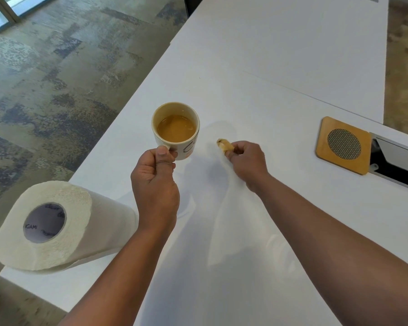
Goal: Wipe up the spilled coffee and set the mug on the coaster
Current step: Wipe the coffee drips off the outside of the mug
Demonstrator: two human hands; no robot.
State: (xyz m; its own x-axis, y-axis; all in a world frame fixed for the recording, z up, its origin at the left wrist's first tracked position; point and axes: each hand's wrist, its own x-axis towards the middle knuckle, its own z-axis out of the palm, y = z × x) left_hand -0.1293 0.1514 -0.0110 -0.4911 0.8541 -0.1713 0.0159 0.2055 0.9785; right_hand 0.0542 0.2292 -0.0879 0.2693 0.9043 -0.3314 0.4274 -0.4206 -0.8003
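A cream mug (176,130) half full of light brown coffee hangs just above the white table (280,67). My left hand (154,182) grips it by the handle, thumb on top. My right hand (245,163) pinches a white paper towel (224,217) whose coffee-stained tip (224,145) touches the table to the right of the mug; the rest of the sheet trails back under my wrist. A faint wet sheen (222,128) lies beyond the stained tip. The square wooden coaster (343,145) with a round mesh centre sits on the table at the right, with nothing on it.
A roll of paper towels (57,224) lies on its side at the table's near left corner. An open cable hatch (396,161) is set into the table just right of the coaster. The table's left edge drops to a carpeted floor (57,78).
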